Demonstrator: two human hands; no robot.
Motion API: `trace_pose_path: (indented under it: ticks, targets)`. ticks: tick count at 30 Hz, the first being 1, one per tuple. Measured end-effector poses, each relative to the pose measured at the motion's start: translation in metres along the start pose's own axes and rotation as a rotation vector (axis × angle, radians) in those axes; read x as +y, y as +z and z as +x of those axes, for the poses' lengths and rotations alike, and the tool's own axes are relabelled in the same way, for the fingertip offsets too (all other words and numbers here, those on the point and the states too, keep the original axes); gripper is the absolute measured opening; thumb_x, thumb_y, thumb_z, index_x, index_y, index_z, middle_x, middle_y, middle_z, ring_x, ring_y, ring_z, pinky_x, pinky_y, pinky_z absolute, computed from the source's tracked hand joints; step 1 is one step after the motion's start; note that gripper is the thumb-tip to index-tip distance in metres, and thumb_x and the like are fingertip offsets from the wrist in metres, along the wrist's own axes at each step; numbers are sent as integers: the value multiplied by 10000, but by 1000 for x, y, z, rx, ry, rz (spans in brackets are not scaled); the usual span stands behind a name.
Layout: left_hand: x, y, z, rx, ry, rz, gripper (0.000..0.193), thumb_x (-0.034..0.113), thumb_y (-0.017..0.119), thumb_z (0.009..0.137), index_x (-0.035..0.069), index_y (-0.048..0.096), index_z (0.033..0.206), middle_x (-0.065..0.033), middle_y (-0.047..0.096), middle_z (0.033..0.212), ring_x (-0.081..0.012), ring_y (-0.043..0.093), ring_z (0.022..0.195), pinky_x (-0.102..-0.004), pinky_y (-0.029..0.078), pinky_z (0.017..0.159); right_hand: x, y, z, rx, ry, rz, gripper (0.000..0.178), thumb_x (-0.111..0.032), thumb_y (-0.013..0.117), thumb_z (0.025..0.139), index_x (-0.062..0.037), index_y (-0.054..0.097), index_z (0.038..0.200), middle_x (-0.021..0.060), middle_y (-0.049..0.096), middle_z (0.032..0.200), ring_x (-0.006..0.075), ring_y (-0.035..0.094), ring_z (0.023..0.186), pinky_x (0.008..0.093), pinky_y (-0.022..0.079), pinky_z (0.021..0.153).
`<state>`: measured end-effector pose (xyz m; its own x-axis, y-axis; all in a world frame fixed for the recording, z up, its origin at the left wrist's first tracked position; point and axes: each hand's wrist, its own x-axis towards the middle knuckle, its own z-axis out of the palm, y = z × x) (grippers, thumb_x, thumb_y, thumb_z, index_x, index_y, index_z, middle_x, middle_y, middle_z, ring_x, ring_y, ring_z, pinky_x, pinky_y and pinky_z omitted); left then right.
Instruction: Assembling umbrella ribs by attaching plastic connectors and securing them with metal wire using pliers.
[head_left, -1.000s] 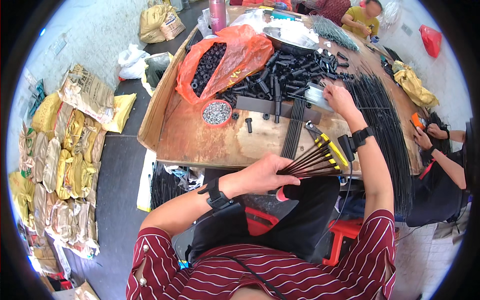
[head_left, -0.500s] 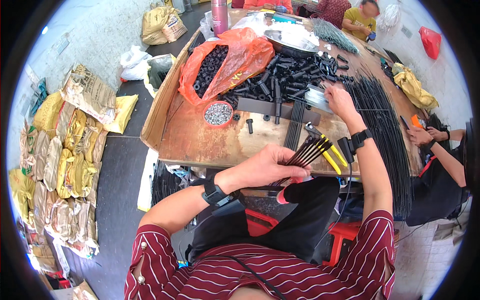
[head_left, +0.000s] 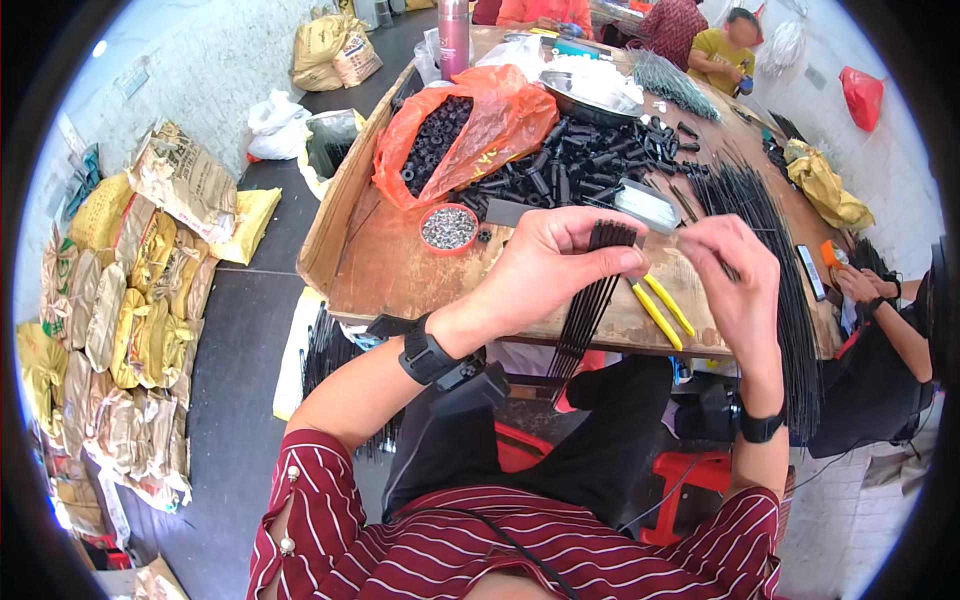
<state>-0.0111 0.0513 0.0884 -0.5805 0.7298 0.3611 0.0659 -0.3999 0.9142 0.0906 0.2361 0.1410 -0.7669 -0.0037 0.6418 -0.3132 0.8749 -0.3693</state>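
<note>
Bright, even daylight, soft shadows, strong fisheye bending, dark rim

Left hand covers the upper part of the bundle of thin black rods; its lower ends vanish against dark trousers. Contents of small red bowl near the wooden tabletop's left edge: too small to identify.

The single head-worn fisheye looks steeply down, close over the wooden worktable and lap.
</note>
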Motion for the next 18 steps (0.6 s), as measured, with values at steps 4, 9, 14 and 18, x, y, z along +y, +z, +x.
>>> trace_pose_path:
  ticks: [4,9,14,18]
  targets:
    - [0,4,-1,10,24,-29,249,31,585,904,-5,588,1150,-115,687,980,-148,647,946,-274,518,864,-13,1,-4,9,-109,-44,170,47,664,746,-34,667,896,112,624,809,241,633,725,302,494,633]
    - [3,5,-4,29,12,-3,243,36,585,906,-3,594,1145,-111,687,982,-141,647,942,-270,518,860,-17,4,-1,5,-104,-22,153,37,654,759,-29,666,897,108,623,797,234,635,709,298,494,623]
    - [5,4,-6,35,12,49,234,40,586,906,-5,601,1136,-109,689,984,-134,648,937,-266,518,858,-20,4,-2,3,-94,-7,137,29,649,772,-24,663,898,104,624,790,224,638,702,293,498,625]
    - [5,5,-5,50,1,68,236,44,593,902,-7,607,1132,-111,690,983,-138,649,936,-268,519,860,-20,4,-1,7,-97,0,129,23,648,778,-24,663,897,104,625,791,223,640,703,294,499,624]
